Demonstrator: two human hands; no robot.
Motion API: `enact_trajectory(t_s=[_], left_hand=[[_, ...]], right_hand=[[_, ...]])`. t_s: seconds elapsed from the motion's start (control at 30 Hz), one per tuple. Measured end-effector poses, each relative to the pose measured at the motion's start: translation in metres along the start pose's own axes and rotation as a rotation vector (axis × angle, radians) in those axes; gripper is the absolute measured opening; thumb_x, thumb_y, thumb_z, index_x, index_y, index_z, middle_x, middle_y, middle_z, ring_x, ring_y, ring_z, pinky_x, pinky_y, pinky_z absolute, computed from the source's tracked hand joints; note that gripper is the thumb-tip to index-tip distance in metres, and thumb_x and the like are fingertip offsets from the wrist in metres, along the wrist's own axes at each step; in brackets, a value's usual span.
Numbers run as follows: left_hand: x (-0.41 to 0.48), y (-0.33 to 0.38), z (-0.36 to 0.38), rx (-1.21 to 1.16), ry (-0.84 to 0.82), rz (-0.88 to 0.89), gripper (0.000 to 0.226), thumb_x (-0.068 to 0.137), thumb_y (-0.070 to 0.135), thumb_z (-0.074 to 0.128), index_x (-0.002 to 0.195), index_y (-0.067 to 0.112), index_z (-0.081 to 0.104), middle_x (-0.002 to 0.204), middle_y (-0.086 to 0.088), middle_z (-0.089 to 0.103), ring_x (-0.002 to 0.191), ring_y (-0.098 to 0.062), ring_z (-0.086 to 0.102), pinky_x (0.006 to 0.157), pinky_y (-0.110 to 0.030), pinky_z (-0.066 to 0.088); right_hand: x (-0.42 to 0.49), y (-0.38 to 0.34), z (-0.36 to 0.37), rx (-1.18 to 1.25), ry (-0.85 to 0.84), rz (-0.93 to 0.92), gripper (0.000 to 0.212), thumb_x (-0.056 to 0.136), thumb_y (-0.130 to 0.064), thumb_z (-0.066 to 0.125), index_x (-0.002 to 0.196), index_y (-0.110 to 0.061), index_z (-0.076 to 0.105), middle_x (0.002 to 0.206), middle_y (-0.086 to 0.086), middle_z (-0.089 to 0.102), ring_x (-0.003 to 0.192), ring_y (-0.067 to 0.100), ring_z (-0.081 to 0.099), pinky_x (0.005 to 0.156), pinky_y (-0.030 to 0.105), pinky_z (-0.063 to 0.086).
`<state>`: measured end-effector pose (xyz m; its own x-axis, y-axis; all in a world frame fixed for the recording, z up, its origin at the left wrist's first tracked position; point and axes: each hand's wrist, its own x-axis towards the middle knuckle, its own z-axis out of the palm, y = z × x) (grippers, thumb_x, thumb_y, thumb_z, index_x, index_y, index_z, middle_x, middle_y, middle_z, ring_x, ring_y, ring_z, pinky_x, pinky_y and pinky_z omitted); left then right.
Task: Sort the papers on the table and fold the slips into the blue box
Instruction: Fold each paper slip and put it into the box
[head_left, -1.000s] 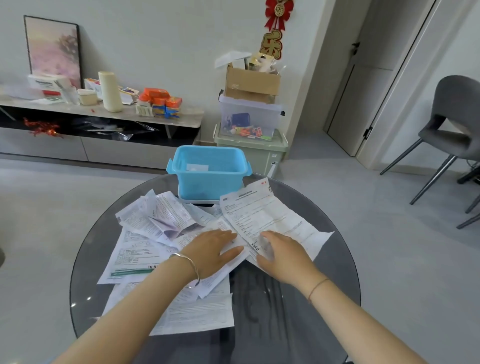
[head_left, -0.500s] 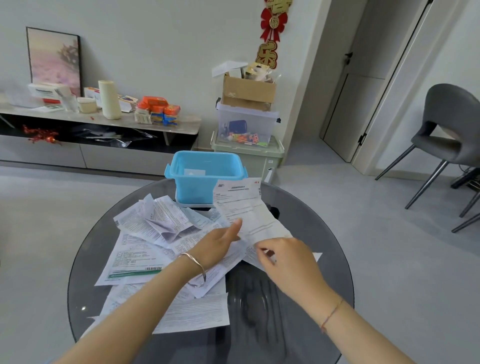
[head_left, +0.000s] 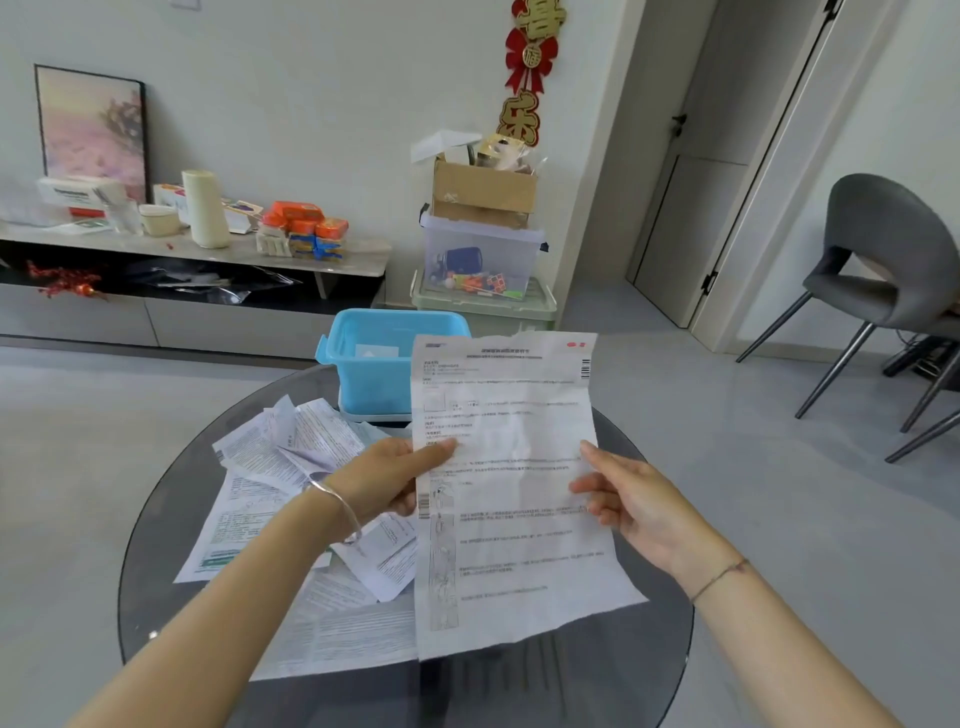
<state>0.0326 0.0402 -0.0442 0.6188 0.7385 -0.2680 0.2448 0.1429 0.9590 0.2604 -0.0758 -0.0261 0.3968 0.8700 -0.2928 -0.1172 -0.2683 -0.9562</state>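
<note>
Left hand (head_left: 384, 483), right hand (head_left: 631, 501) pinching printed sheet (head_left: 519, 540), text unreadable

Creased paper sheet (head_left: 511, 499), glossy glass table (head_left: 644, 670)

Creased sheet (head_left: 514, 493) held upright; papers (head_left: 291, 457) heaped (loosely) before blue box (head_left: 374, 379).

A home living room. A low media console (head_left: 197, 270) with a framed picture (head_left: 93, 130) lines the far wall. A red festive ornament (head_left: 527, 67) hangs near stacked storage boxes (head_left: 483, 249); a grey chair (head_left: 883, 260) stands at right.
</note>
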Motion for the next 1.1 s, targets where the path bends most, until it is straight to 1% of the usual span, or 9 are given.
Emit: enact_trajectory(t_s=[0.13,0.27,0.43,0.57,0.67,0.77,0.87,1.0,1.1], left_hand=[[-0.008,0.013,-0.013,-0.045,-0.076,-0.007,0.028,0.09,0.034,0.054,0.077,0.011,0.065,0.049,0.005,0.056,0.037,-0.004,0.031,0.039,-0.014,0.028],[-0.01,0.025,-0.018,-0.113,0.023,-0.013,0.028,0.091,0.031,0.057,0.094,0.005,0.066,0.069,0.003,0.072,0.047,-0.005,0.059,0.046,-0.012,0.049],[-0.012,0.034,-0.017,-0.247,0.189,0.151,0.039,0.078,0.043,0.064,0.097,0.009,0.07,0.092,-0.009,0.075,0.086,-0.019,0.072,0.081,-0.03,0.058],[-0.015,0.037,-0.009,-0.413,0.24,0.354,0.045,0.07,0.038,0.069,0.092,-0.002,0.068,0.096,-0.011,0.074,0.091,-0.02,0.071,0.082,-0.025,0.057],[-0.007,0.023,-0.001,-0.26,0.281,0.377,0.027,0.073,0.032,0.072,0.072,0.007,0.063,0.081,-0.005,0.072,0.081,-0.017,0.069,0.073,-0.019,0.056],[0.003,-0.003,0.009,-0.048,0.171,0.298,0.022,0.086,0.023,0.066,0.092,0.001,0.066,0.086,-0.005,0.073,0.084,-0.017,0.069,0.072,-0.017,0.054],[0.007,-0.027,0.015,0.23,-0.002,0.271,0.017,0.087,0.023,0.068,0.103,0.019,0.069,0.099,0.007,0.074,0.093,-0.006,0.068,0.084,-0.018,0.053],[0.008,-0.05,0.01,0.702,-0.043,0.245,0.031,0.078,0.043,0.073,0.104,0.025,0.071,0.102,0.011,0.071,0.095,-0.005,0.064,0.09,-0.028,0.051],[0.008,-0.059,0.007,0.846,0.048,0.241,0.047,0.065,0.066,0.066,0.099,0.034,0.072,0.096,0.012,0.068,0.091,-0.006,0.06,0.086,-0.028,0.05]], right_hand=[[0.0,-0.006,0.0,0.052,0.005,-0.017,0.015,0.091,-0.028,0.06,0.085,-0.014,0.061,0.052,-0.002,0.058,0.038,0.006,0.043,0.038,0.016,0.036],[-0.003,-0.018,0.006,0.148,0.002,-0.078,0.024,0.089,-0.023,0.062,0.068,-0.012,0.059,0.051,0.001,0.057,0.038,0.007,0.048,0.038,0.015,0.04],[-0.011,-0.029,0.011,0.181,-0.044,-0.269,0.018,0.088,-0.023,0.06,0.079,-0.01,0.067,0.077,0.01,0.072,0.057,0.014,0.065,0.049,0.019,0.051],[-0.013,-0.03,0.011,0.1,-0.079,-0.361,0.028,0.079,-0.032,0.061,0.091,-0.009,0.072,0.093,0.007,0.074,0.078,0.017,0.07,0.064,0.024,0.056],[-0.01,-0.021,0.004,-0.086,0.016,-0.402,0.014,0.084,-0.034,0.065,0.087,-0.022,0.071,0.092,-0.011,0.073,0.084,0.0,0.067,0.083,0.025,0.048],[-0.002,-0.004,-0.013,-0.281,0.091,-0.448,0.028,0.078,-0.037,0.071,0.105,-0.032,0.067,0.117,-0.018,0.063,0.109,-0.002,0.057,0.091,0.024,0.044],[0.001,0.013,-0.022,-0.174,0.03,-0.379,0.022,0.085,-0.022,0.067,0.107,-0.023,0.068,0.109,-0.013,0.07,0.105,0.006,0.064,0.081,0.017,0.05],[0.008,0.046,-0.029,-0.113,0.017,-0.211,0.024,0.085,-0.022,0.067,0.108,-0.015,0.07,0.106,-0.002,0.073,0.103,0.015,0.067,0.096,0.033,0.049],[0.006,0.055,-0.032,-0.15,-0.066,-0.109,0.023,0.087,-0.021,0.064,0.108,-0.012,0.069,0.104,0.001,0.073,0.098,0.014,0.069,0.089,0.03,0.051]])
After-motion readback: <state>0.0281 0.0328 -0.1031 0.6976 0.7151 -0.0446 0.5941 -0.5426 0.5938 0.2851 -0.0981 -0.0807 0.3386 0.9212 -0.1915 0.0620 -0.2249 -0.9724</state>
